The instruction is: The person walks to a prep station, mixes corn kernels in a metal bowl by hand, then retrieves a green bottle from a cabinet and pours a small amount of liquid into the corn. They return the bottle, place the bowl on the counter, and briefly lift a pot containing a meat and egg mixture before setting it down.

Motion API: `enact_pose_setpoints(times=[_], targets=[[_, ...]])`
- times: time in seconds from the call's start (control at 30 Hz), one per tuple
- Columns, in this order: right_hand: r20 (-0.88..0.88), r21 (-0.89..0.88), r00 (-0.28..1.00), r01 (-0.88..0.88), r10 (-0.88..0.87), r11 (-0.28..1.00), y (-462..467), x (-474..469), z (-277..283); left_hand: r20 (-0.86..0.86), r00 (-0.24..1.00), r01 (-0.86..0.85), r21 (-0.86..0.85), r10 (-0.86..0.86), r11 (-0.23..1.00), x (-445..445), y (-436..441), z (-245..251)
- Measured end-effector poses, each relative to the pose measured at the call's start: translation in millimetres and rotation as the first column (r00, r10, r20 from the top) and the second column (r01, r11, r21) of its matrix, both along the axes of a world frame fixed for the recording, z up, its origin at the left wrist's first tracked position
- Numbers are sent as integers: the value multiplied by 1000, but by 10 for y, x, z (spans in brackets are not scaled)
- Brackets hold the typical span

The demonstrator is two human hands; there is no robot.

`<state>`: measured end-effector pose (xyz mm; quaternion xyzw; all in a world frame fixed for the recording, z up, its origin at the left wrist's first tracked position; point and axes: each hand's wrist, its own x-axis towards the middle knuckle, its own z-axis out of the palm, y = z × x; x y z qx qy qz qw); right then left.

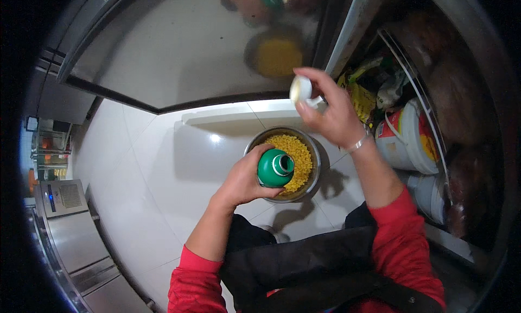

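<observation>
My left hand [241, 179] is wrapped around a green bottle [269, 169], whose uncapped mouth faces up toward me. Below the bottle, a round metal bowl [318, 171] on the floor holds yellow corn kernels [300, 161]; bottle and hand cover part of it. Up and to the right, my right hand [334, 109] pinches a white cap [302, 89] between thumb and fingers. The cap is slightly blurred, and a small white piece hangs beside it.
An open steel door [195, 52] stands in front, reflecting the bowl. At right, a refrigerator's wire shelf edge [423, 101] borders white plastic buckets [401, 150] and yellow packets [360, 101]. A stainless-steel counter unit [73, 231] lines the left. White tiles [142, 170] cover the floor.
</observation>
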<state>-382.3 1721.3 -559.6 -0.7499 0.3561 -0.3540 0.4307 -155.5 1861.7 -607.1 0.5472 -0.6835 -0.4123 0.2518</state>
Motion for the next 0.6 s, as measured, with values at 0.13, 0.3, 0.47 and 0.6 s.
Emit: enact_pose_setpoints(times=[0.13, 0.3, 0.47, 0.6], targets=[[-269, -651, 934, 4, -235, 759, -369, 264, 127, 0, 995, -103, -33, 103, 994, 38, 135, 58], [-326, -774, 850, 11, -414, 633, -429, 414, 64, -65, 959, -281, -76, 277, 957, 213, 333, 34], [-296, -821, 823, 40, -485, 569, -437, 529, -99, -30, 920, -392, -65, 390, 918, 463, 414, 31], [-293, -851, 775, 56, -560, 523, -449, 640, -137, 31, 915, -398, -68, 401, 915, 482, 475, 50]])
